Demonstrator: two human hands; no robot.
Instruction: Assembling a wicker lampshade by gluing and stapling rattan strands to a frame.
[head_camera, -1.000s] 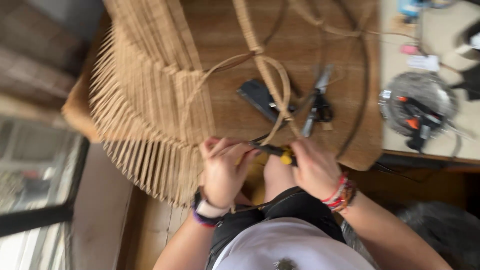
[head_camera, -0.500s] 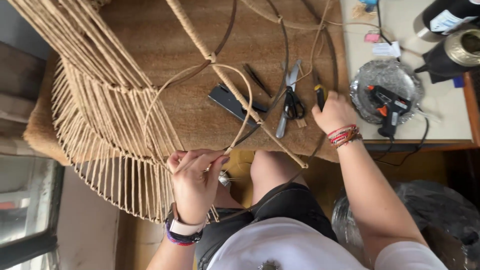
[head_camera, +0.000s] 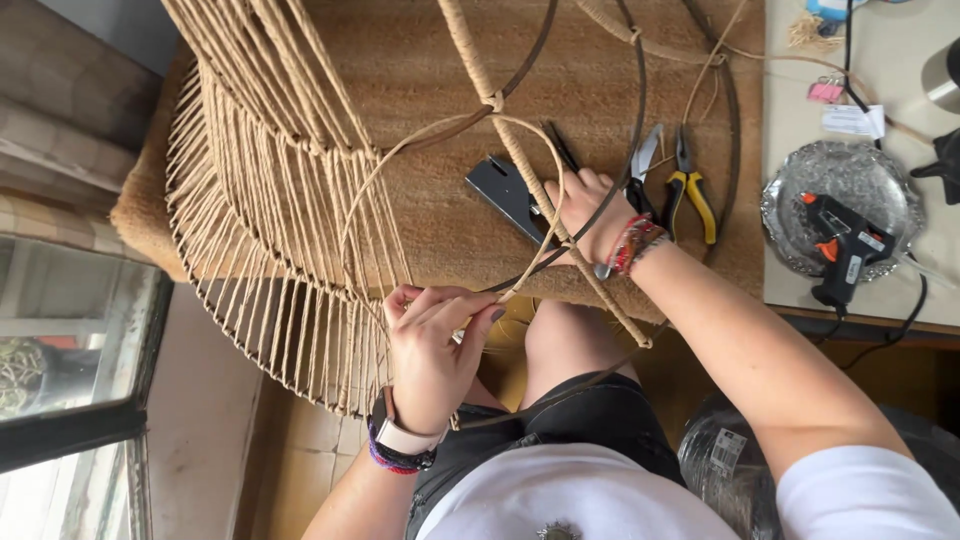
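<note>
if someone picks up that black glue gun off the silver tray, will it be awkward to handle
Probably a bit awkward. The glue gun lies on its side on the silver tray, so it seems prone to tipping. Its cord trails off the table and would likely drag. It looks like rigid plastic, probably light.

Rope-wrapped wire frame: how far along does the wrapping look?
Done: the big tan rope-strung wire frame on the left is densely strung, and the straight rod is wrapped. In hand: the left hand pinches the thin round wire hoop, while the right hand reaches among the tools by the black stapler. Left: several dark curved wires look bare.
</note>
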